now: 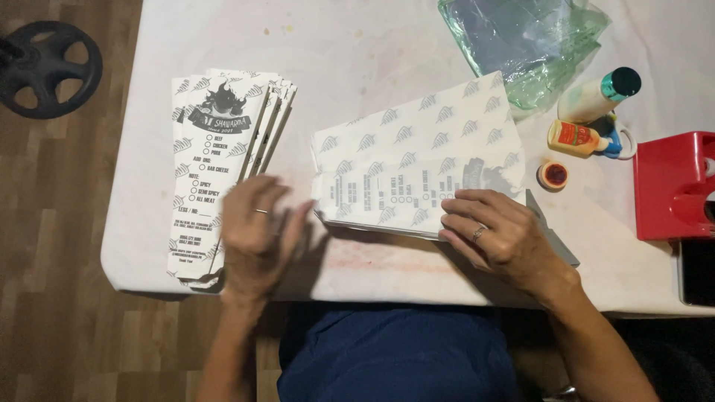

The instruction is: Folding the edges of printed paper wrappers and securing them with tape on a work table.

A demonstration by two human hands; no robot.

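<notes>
Head view — white table point(387, 45). Right hand point(499, 234) lies flat, fingers spread, pressing the near edge of a stack of printed paper sheets point(417, 160) at the table's middle; it grips nothing. Left hand point(257, 234), blurred, open and empty, hovers just beside a fanned pile of paper bags point(220, 149) at the left. Beyond: plastic bag point(529, 37), glue bottle point(577, 138), red box point(670, 186).

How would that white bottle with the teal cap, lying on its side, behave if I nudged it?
The white bottle with the teal cap lies on its side and looks round, so it would probably roll rather than slide. The white table cover looks soft, which may slow it. It seems to touch the small orange bottle, which could block it that way.
</notes>
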